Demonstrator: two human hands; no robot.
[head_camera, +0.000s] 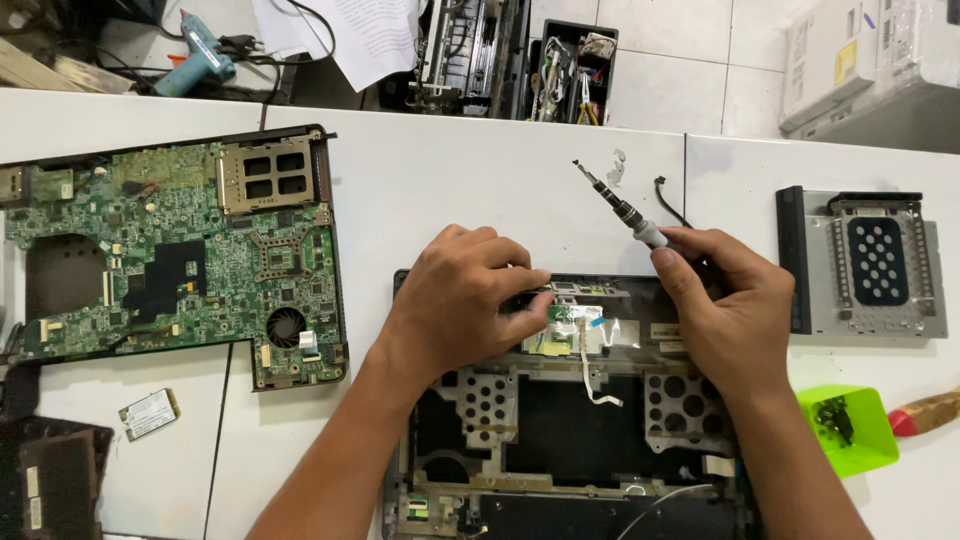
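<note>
White tabletop: left hand (462, 300) pinches a small circuit board (572, 316); right hand (722, 310) grip closed around screwdriver (622, 212).

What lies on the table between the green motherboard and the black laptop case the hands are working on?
In the head view, only bare white table lies between the motherboard and the laptop case; the left hand and its forearm cross the lower part.

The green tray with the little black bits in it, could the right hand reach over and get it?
Probably yes. The green tray sits on the white table just beside the right hand, with nothing between them. But that hand is holding a screwdriver, so it would likely have to put that down first.
</note>
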